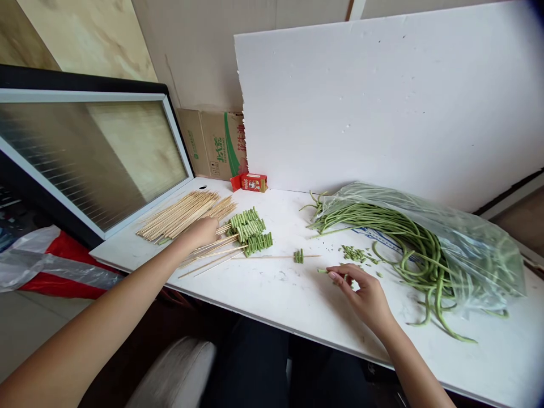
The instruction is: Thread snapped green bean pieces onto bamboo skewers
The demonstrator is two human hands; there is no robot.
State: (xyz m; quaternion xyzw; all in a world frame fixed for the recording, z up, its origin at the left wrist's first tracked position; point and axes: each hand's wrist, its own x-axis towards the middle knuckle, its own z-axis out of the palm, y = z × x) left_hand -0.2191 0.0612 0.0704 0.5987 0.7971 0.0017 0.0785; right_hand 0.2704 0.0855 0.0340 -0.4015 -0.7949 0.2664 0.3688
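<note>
My left hand is closed over the stick ends of several loaded skewers, its fingertips mostly hidden. Short green bean pieces are threaded side by side on those skewers, bunched to the right of the hand. Between my hands, a single bamboo skewer lies on the table with a few threaded bean pieces near its pointed end. My right hand pinches a short piece of green bean between thumb and fingers, just right of that skewer. Loose cut bean pieces lie behind the right hand.
Bare bamboo skewers are piled at the left. Long green beans spill from a clear plastic bag at the right. A small red box and a cardboard carton stand at the back, beside a white foam board.
</note>
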